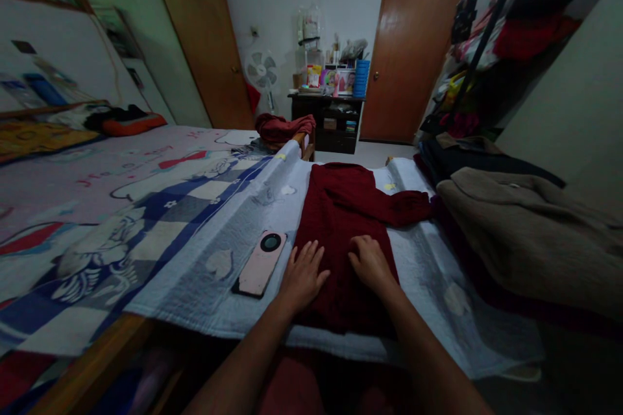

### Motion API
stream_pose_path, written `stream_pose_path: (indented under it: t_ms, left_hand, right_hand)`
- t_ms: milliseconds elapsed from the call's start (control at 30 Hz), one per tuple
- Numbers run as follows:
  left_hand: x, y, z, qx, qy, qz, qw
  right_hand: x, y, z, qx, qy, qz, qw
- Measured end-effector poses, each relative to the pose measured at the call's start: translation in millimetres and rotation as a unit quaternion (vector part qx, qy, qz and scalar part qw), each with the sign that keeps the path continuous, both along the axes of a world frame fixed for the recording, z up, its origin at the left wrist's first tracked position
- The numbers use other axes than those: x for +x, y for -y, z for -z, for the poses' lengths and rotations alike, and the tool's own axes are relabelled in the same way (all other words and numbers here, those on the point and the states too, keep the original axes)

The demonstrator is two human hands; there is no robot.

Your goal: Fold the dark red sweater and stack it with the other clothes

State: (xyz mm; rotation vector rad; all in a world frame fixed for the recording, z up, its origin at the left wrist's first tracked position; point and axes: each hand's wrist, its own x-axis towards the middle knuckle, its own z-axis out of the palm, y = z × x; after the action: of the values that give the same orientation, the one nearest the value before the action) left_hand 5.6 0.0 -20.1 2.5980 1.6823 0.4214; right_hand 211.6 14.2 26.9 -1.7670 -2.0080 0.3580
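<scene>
A dark red garment (pixel 341 207) lies on a pale blue cloth (pixel 195 292), one sleeve stretched out to the right. My left hand (pixel 304 275) rests flat on the garment's left edge with the fingers spread. On the garment's right half is my right hand (pixel 370 262), its fingers slightly bent and apart, holding nothing. A pink phone (pixel 261 264) with a round black camera ring lies face down on the cloth, just left of my left hand.
Folded clothes, a grey-brown one (pixel 525 240) on top, are piled at the right. A patterned bed (pixel 146 175) spreads out on the left, with a crumpled red cloth (pixel 285 128) at its far corner. Farther back stand a fan (pixel 261 70) and a dark cabinet (pixel 335 141).
</scene>
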Motion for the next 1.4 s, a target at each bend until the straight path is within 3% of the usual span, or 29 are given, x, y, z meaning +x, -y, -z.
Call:
stream_pose_path:
  t_ms: [100,233,367,467,600,833,967,1133,1300,1400]
  left_hand:
    - [0.3,0.1,0.5,0.0,-0.005,-0.002,1.0]
    - [0.7,-0.7,0.7,-0.003,-0.016,-0.003,1.0]
    - [0.3,-1.7,1.7,-0.003,-0.015,-0.002,1.0]
    - [0.2,-1.7,1.9,0.001,-0.012,-0.001,1.0]
    - [1.0,-0.8,0.2,0.006,-0.012,-0.003,1.0]
    - [1.5,-0.6,-1.0,0.014,-0.025,-0.004,1.0]
    - [1.0,-0.2,-1.4,0.014,-0.033,-0.003,0.999]
    - [-0.4,-1.4,2.6,0.029,-0.039,0.003,0.999]
    - [-1.7,-3.4,10.5,0.054,-0.043,0.004,0.998]
    - [-2.0,-3.6,12.6,0.063,-0.044,0.003,0.997]
  right_hand:
    - [24.0,-0.3,2.5,0.012,0.088,0.127,0.988]
    - [41.8,-0.7,3.6,-0.031,0.099,0.145,0.984]
    - [54.4,2.6,3.6,-0.064,0.002,0.169,0.983]
    - [64.3,8.3,3.8,-0.075,-0.091,0.133,0.984]
    - [63.0,19.2,-3.8,-0.078,-0.221,0.021,0.972]
    - [14.9,31.8,-16.7,-0.01,-0.267,-0.097,0.959]
    - [-3.8,28.9,-13.1,-0.022,-0.27,-0.11,0.956]
    - [-5.5,25.5,-11.3,-0.03,-0.267,-0.112,0.957]
    - [18.2,37.6,-20.7,-0.041,-0.221,-0.096,0.97]
    - [43.3,51.9,-36.7,-0.086,-0.113,-0.055,0.988]
